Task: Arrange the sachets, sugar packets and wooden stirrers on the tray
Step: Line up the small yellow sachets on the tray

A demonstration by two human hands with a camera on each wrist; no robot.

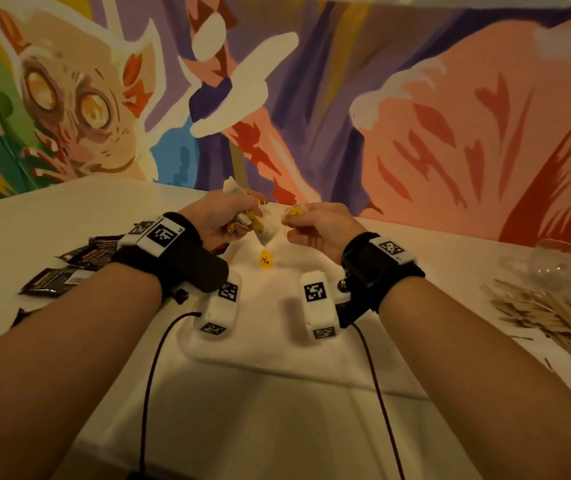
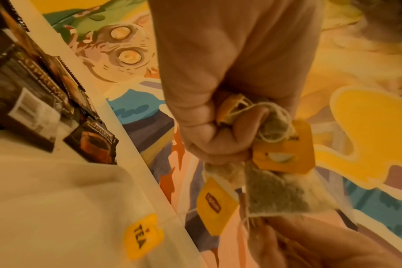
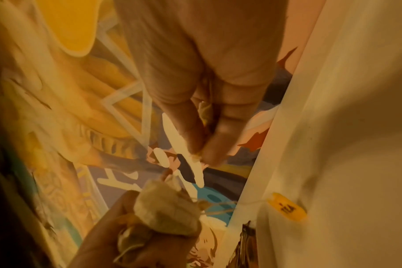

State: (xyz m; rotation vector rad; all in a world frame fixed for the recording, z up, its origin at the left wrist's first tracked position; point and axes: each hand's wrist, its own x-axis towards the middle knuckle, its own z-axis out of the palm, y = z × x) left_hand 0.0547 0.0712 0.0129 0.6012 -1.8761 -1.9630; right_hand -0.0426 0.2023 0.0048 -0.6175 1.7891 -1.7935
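My left hand (image 1: 239,216) is raised over the white tray (image 1: 270,375) and grips a bunch of tea bags (image 2: 276,192) with yellow tags and tangled strings. One yellow tag marked TEA (image 1: 266,259) lies on the tray below the bunch, its string leading up. Close to the right, my right hand (image 1: 296,220) pinches a tea bag's yellow tag (image 1: 294,212) between thumb and fingers; the right wrist view shows the pinch (image 3: 200,154). Dark sachets (image 1: 69,268) lie to the left of the tray. Wooden stirrers (image 1: 554,317) lie heaped at the right.
A clear glass bowl (image 1: 561,261) stands behind the stirrers at the right. A painted wall (image 1: 311,98) rises right behind the table's far edge. Cables run from both wrists over the tray's near part.
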